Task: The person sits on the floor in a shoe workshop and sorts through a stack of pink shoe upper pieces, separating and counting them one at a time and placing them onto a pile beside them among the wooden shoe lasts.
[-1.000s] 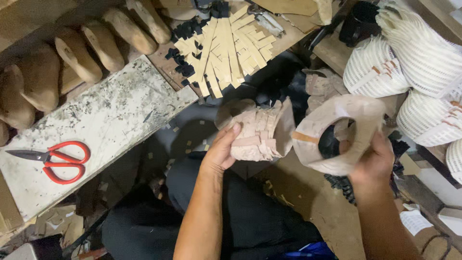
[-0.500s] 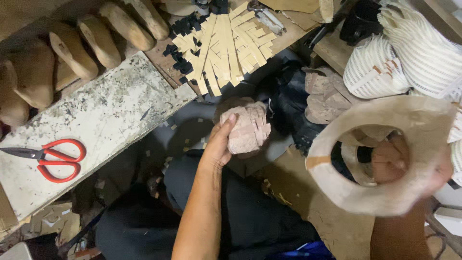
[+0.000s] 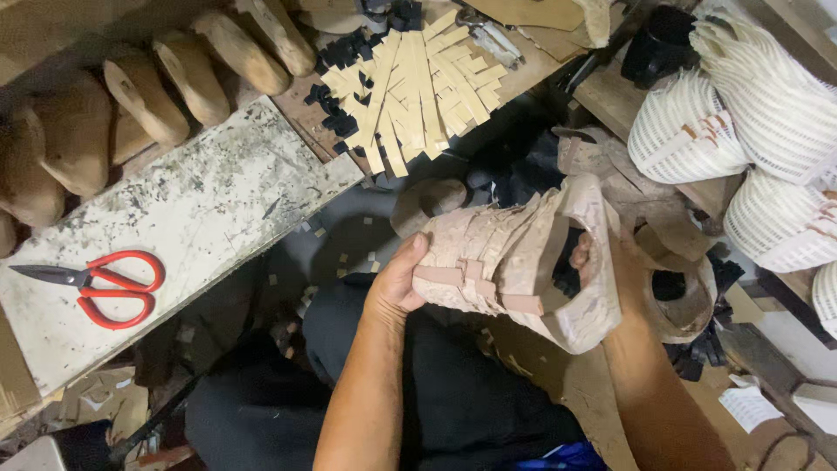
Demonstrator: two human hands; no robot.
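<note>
Evenly lit from above, moderately bright; no harsh glare, only soft sheen on the white speckled stone slab [image 3: 187, 218]. Deep shadow beneath the bench and around the dark lap. Sharp centrally, slightly soft and stretched toward the edges.

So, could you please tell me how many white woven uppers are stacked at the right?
4 at least: top right, left of it, below, and one cut off at the edge. More may be hidden.

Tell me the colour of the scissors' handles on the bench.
Red. The scissors have red handles and dark blades, shown plainly in the head view.
</note>
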